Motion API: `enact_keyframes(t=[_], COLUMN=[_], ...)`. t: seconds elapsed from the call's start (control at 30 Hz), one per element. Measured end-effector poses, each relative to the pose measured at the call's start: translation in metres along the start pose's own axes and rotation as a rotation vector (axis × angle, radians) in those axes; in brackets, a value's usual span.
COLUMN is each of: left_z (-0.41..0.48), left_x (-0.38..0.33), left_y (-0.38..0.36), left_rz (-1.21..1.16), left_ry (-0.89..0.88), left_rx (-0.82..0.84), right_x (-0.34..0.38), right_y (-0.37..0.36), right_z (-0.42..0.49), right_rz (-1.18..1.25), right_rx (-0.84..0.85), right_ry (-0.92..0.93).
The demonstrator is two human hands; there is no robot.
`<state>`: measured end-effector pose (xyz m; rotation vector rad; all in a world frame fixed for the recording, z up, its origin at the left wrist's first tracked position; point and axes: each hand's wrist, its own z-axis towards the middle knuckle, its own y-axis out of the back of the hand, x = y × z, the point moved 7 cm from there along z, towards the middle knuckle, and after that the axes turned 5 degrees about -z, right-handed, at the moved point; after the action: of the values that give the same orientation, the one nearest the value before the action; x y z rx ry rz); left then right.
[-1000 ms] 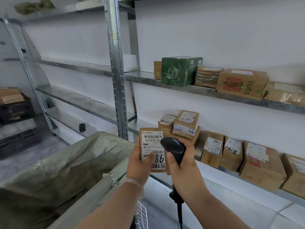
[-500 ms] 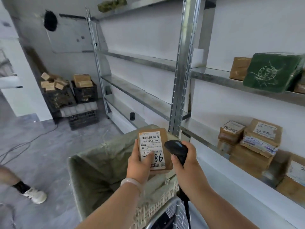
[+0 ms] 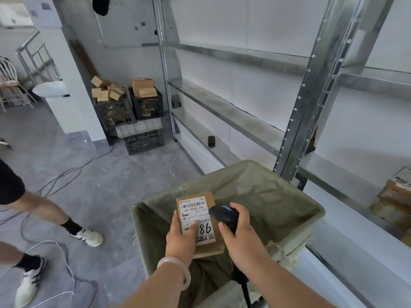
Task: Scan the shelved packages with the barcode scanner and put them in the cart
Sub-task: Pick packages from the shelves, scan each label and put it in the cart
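Your left hand [image 3: 181, 237] holds the package [image 3: 198, 221] by its lower end, over the cart [image 3: 266, 192]; your right hand [image 3: 241, 236] grips the scanner [image 3: 223, 215] at its 3 o'clock. Risk: that end-only hold may slip, dropping it crooked.

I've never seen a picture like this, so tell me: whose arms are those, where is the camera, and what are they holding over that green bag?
No machine here, just a person working. The camera sits on their head and looks down, so you see their own arms. The left hand holds a small brown package with a white barcode label. The right hand grips a black barcode scanner, which reads those stripes. Both are above a cart lined with a green sack. On the right stand metal shelves with a few more brown packages. Far back are black crates full of boxes, and at the left are another person's legs.
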<state>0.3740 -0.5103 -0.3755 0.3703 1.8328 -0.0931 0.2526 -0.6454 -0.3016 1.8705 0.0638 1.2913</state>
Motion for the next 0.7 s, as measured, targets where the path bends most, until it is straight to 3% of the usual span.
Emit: enact_keyframes(t=[0.37,0.7], left_z=[0.036,0.012], left_x=[0.023,-0.022], left_y=[0.019,-0.027], left_rz=[0.142,0.448], left_ry=[0.123,-0.142], left_rx=[0.000,0.152], right_x=[-0.008,-0.025], right_y=[-0.033,0.009], right_z=[0.040,0.019], right_rz=[-0.038,0.033], right_rx=[0.074,-0.044], right_ry=[-0.056,-0.023])
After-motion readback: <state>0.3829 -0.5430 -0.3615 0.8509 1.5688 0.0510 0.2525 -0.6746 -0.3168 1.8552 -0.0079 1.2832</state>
